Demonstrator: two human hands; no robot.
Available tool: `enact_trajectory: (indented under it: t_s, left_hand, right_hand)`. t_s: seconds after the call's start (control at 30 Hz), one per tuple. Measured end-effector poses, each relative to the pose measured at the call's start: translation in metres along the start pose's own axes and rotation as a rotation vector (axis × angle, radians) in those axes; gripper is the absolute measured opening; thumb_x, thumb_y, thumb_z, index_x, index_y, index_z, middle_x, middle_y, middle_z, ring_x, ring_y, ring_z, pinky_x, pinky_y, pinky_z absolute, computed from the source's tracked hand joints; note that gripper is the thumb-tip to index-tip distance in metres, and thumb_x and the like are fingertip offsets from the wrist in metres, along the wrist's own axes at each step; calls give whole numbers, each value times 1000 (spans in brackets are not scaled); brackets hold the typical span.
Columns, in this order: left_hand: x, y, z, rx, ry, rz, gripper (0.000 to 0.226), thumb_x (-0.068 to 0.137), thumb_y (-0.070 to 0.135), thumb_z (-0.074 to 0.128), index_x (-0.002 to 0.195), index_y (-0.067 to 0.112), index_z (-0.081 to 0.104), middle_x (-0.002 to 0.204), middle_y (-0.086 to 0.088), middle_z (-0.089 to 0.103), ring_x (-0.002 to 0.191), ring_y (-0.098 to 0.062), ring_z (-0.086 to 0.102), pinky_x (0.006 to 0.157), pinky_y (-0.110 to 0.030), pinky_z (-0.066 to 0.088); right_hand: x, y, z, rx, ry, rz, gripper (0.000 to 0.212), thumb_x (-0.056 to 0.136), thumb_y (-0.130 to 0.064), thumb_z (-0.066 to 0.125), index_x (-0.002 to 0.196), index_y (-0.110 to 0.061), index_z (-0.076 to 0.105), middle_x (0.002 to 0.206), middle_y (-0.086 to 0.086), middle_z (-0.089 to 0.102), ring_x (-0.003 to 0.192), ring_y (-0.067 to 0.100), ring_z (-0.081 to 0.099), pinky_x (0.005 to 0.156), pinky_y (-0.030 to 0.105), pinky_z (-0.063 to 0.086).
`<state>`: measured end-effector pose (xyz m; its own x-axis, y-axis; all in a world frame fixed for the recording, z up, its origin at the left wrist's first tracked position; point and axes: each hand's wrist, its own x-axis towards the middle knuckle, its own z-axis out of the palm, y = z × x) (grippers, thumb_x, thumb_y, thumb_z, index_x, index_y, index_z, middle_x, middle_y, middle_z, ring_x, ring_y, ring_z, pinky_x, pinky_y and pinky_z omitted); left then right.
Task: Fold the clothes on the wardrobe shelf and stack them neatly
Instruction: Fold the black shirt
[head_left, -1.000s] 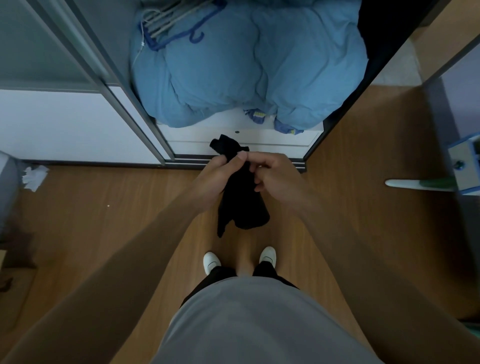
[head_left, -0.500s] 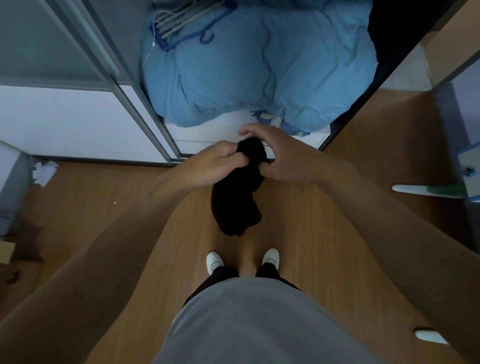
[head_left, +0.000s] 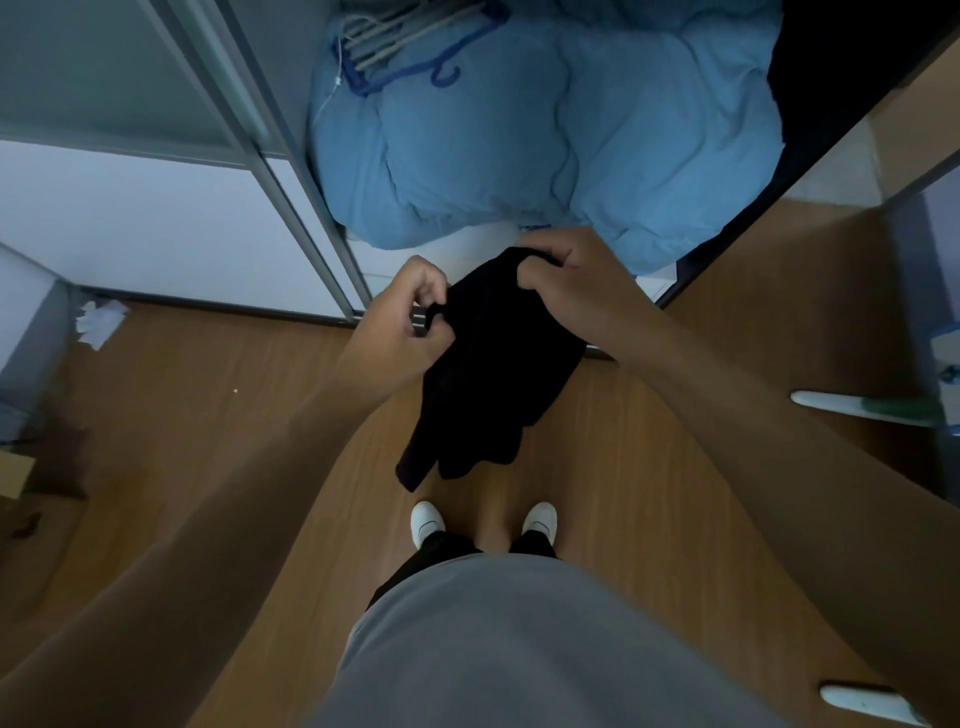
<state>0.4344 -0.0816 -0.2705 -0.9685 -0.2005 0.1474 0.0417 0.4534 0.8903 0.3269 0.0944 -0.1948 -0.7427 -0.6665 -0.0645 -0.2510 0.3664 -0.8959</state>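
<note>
A black garment (head_left: 493, 374) hangs in the air above the wooden floor, in front of the open wardrobe. My left hand (head_left: 410, 317) pinches its left edge between thumb and fingers. My right hand (head_left: 566, 275) grips its top edge with curled fingers, a little higher and further forward. The cloth droops down between my forearms towards my white shoes. Behind my hands, a large light-blue duvet (head_left: 545, 135) fills the wardrobe shelf.
Blue and pale hangers (head_left: 410, 57) lie on top of the duvet. A sliding wardrobe door (head_left: 130, 156) stands at the left, with crumpled paper (head_left: 98, 322) on the floor beside it. A white-and-green handle (head_left: 862, 405) lies on the floor at the right.
My hands have drawn apart along the garment's top edge, so the black cloth hangs wider and longer than before. My right hand has shifted to the right and gripped the top.
</note>
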Motion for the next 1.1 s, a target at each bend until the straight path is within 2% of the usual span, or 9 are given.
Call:
enact_trajectory:
  t_s: [0.13,0.33,0.43,0.57,0.73,0.87,0.93,1.0,1.1]
  left_hand:
    - [-3,-4,9,10,48,90,26,90,2,58,99,26,51,91,21,52,90,-7,56,80,-19,45]
    - [-1,-4,17,70,73,141,21,90,-4,56,103,9,64,98,8,62,94,1,58,85,-15,45]
    - [0,-2,22,137,62,151,15,90,13,65,103,6,69,97,-2,64,86,-14,60,78,-27,51]
    - [6,2,39,249,69,24,36,83,37,70,95,3,73,91,-8,66,84,-26,62,77,-45,52]
    - [25,2,46,463,66,-83,19,74,25,52,70,6,55,86,-16,62,85,-38,55,75,-50,47]
    - [36,-17,42,494,-17,-158,13,72,6,57,74,-6,63,89,-20,64,90,-39,58,77,-49,48]
    - [37,-30,35,411,-79,-197,9,71,-6,57,77,-9,62,89,-20,65,91,-36,62,77,-44,51]
    - [34,-39,29,282,-128,-276,9,78,-12,53,77,-7,60,84,-15,63,84,-26,63,73,-33,51]
    - [27,-36,22,56,-64,-287,28,84,-19,49,68,1,60,71,-1,52,63,4,54,59,-11,36]
  right_hand:
    - [-1,-10,0,-87,7,-18,16,86,-3,56,76,-8,68,62,-14,57,59,-3,51,59,11,36]
    - [2,-12,2,-183,49,33,13,88,-13,66,83,-2,70,67,-4,60,60,0,52,56,13,37]
    - [3,-12,3,-204,116,69,23,87,-13,63,75,6,63,64,12,56,61,10,50,56,27,36]
    - [6,-19,4,-206,179,94,28,85,-15,61,63,-1,51,59,5,43,54,8,40,52,28,29]
    - [8,-23,4,-216,138,104,29,86,-18,61,81,11,59,66,14,52,60,15,48,56,30,33]
    - [3,-24,3,-210,109,73,19,88,-14,63,92,3,72,89,19,71,80,24,66,71,37,50]
    - [0,-24,1,-169,80,70,14,89,-11,65,94,-3,75,88,10,74,78,10,67,75,26,51]
    - [-3,-22,-4,-152,9,71,15,89,-10,66,99,-13,77,83,-14,72,71,-11,62,70,7,45]
    - [-6,-17,-15,-171,-49,78,20,89,-7,64,103,-13,76,85,-20,69,72,-14,59,71,3,42]
